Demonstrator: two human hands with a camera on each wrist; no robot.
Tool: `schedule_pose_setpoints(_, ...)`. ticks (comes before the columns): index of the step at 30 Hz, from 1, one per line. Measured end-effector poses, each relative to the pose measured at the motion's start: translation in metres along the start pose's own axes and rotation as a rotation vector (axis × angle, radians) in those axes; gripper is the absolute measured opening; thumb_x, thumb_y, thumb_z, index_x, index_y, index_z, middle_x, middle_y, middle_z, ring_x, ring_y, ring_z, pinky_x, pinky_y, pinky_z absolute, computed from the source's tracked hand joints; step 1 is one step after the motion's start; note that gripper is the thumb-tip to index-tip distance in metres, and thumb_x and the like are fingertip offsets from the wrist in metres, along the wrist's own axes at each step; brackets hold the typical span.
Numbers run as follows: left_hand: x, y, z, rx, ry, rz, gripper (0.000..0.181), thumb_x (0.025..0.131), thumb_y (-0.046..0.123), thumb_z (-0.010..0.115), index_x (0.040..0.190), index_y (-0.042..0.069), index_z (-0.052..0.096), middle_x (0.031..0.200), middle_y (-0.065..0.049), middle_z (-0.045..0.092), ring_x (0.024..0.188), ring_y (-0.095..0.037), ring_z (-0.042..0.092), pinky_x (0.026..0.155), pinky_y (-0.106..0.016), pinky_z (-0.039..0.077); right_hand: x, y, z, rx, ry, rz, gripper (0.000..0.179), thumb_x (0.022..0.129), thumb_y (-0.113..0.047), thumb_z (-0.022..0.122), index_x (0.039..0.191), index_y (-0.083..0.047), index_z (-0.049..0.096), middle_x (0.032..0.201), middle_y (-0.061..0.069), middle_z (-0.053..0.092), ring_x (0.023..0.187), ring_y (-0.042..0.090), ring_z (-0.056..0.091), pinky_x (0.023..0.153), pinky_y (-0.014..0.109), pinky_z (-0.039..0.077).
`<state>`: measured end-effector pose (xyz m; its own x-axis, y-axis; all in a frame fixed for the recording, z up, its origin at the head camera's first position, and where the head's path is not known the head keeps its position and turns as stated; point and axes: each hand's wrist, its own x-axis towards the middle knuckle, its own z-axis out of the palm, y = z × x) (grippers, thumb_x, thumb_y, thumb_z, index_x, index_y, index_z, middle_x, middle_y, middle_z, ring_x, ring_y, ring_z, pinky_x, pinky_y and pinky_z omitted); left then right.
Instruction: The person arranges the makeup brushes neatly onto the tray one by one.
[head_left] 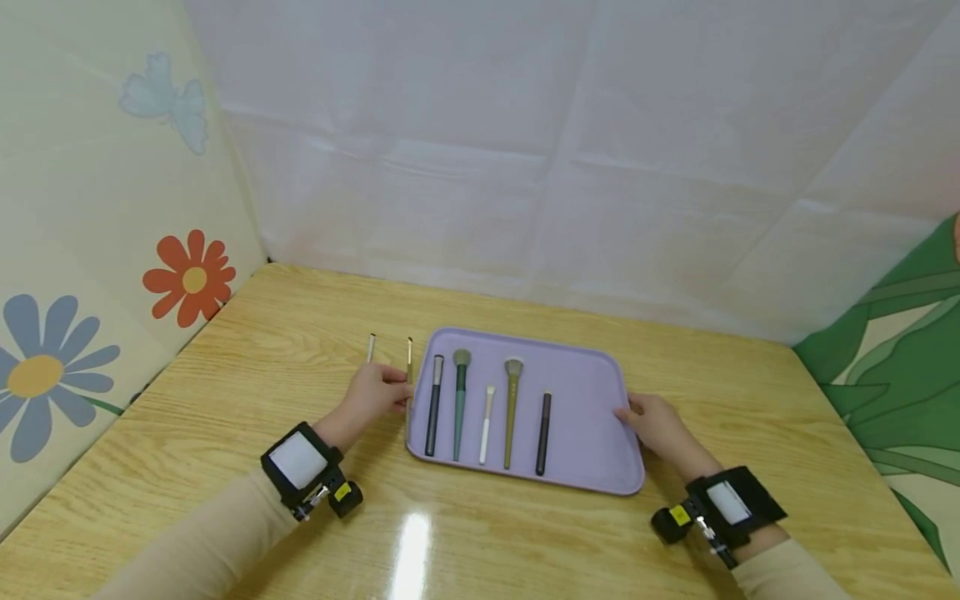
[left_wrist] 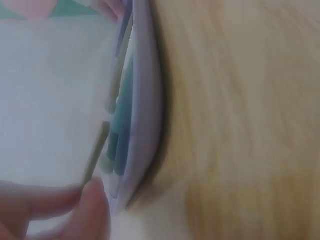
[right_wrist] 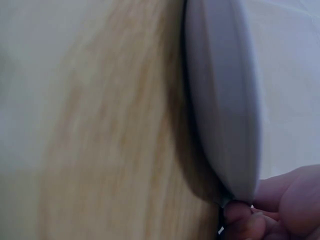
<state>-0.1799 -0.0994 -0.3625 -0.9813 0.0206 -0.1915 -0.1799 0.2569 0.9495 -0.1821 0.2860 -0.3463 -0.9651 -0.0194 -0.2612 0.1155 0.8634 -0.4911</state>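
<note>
At the left rim of a lilac tray (head_left: 588,408), my left hand (head_left: 371,389) pinches a thin makeup brush (head_left: 408,358) between thumb and fingertips. Its olive handle (left_wrist: 97,150) slants near the tray wall in the left wrist view. A second slim brush (head_left: 371,347) shows its tip beyond that hand, its lower part hidden. My right hand (head_left: 657,419) grips the tray's right rim, thumb above and curled fingers (right_wrist: 245,220) below. On the tray lie a black brush (head_left: 433,408), a green brush (head_left: 460,408), a short white brush (head_left: 486,429), an olive brush (head_left: 512,417) and a short dark brush (head_left: 543,437).
The tray is on a wood-grain table (head_left: 510,542). A pale sheet (head_left: 480,167) hangs along the back edge. Flower-printed panels stand at the left (head_left: 90,250) and right (head_left: 900,358). Both wrists wear strapped-on cameras (head_left: 345,497).
</note>
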Motion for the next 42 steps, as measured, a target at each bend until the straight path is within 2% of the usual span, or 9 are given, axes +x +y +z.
schedule_pose_setpoints(7,-0.003,0.003,0.006,0.004,-0.007,0.012,0.02,0.088,-0.01,0.06,0.105,-0.022,0.058,0.087,-0.025,0.064,0.058,-0.011,0.057,0.058,-0.025,0.056,0.0,0.0,0.0,0.001,-0.005,0.006,0.046,0.103,-0.013,0.047,0.136,0.018,0.039,0.123,0.032,0.055,0.094,0.029,0.057,0.077,0.041,0.054)
schedule_pose_setpoints(13,-0.005,0.003,0.008,-0.018,-0.021,-0.013,0.019,0.089,-0.011,0.059,0.105,-0.021,0.057,0.085,-0.021,0.063,0.059,-0.012,0.056,0.059,-0.025,0.056,0.0,0.002,0.0,-0.002,-0.001,-0.009,0.046,0.102,-0.011,0.047,0.136,0.018,0.039,0.122,0.032,0.055,0.092,0.029,0.057,0.075,0.039,0.053)
schedule_pose_setpoints(21,-0.006,0.004,0.016,-0.012,-0.035,-0.002,0.018,0.087,-0.01,0.061,0.102,-0.02,0.059,0.082,-0.019,0.063,0.058,-0.013,0.056,0.058,-0.026,0.056,0.0,0.003,0.0,0.0,0.004,-0.026,0.045,0.102,-0.01,0.047,0.135,0.019,0.04,0.12,0.032,0.056,0.091,0.028,0.057,0.073,0.037,0.053)
schedule_pose_setpoints(29,-0.008,0.008,0.028,-0.041,-0.047,-0.002,0.019,0.086,-0.011,0.063,0.103,-0.02,0.058,0.083,-0.018,0.062,0.059,-0.013,0.057,0.059,-0.027,0.057,0.0,0.003,0.0,-0.001,0.0,-0.044,0.045,0.102,-0.01,0.047,0.135,0.019,0.04,0.125,0.035,0.054,0.098,0.032,0.058,0.082,0.046,0.053)
schedule_pose_setpoints(32,-0.007,0.009,0.031,-0.047,-0.045,-0.005,0.019,0.086,-0.011,0.062,0.103,-0.019,0.059,0.082,-0.017,0.062,0.057,-0.012,0.056,0.058,-0.026,0.057,0.0,0.003,0.0,-0.005,0.003,-0.049,0.044,0.102,-0.01,0.048,0.134,0.019,0.04,0.124,0.034,0.055,0.096,0.031,0.059,0.08,0.043,0.054)
schedule_pose_setpoints(38,-0.008,0.011,0.038,-0.049,-0.049,-0.009,0.02,0.086,-0.011,0.062,0.104,-0.019,0.059,0.085,-0.019,0.063,0.058,-0.013,0.057,0.059,-0.026,0.057,0.0,0.003,0.0,-0.003,0.012,-0.055,0.044,0.101,-0.009,0.049,0.133,0.02,0.041,0.11,0.028,0.06,0.084,0.026,0.058,0.065,0.033,0.051)
schedule_pose_setpoints(42,-0.009,0.012,0.043,-0.042,-0.064,-0.008,0.021,0.087,-0.01,0.062,0.106,-0.018,0.059,0.089,-0.02,0.063,0.061,-0.014,0.058,0.061,-0.027,0.057,0.001,0.003,0.0,-0.005,0.016,-0.058,0.044,0.101,-0.009,0.049,0.133,0.02,0.041,0.112,0.029,0.06,0.085,0.026,0.058,0.067,0.034,0.052)
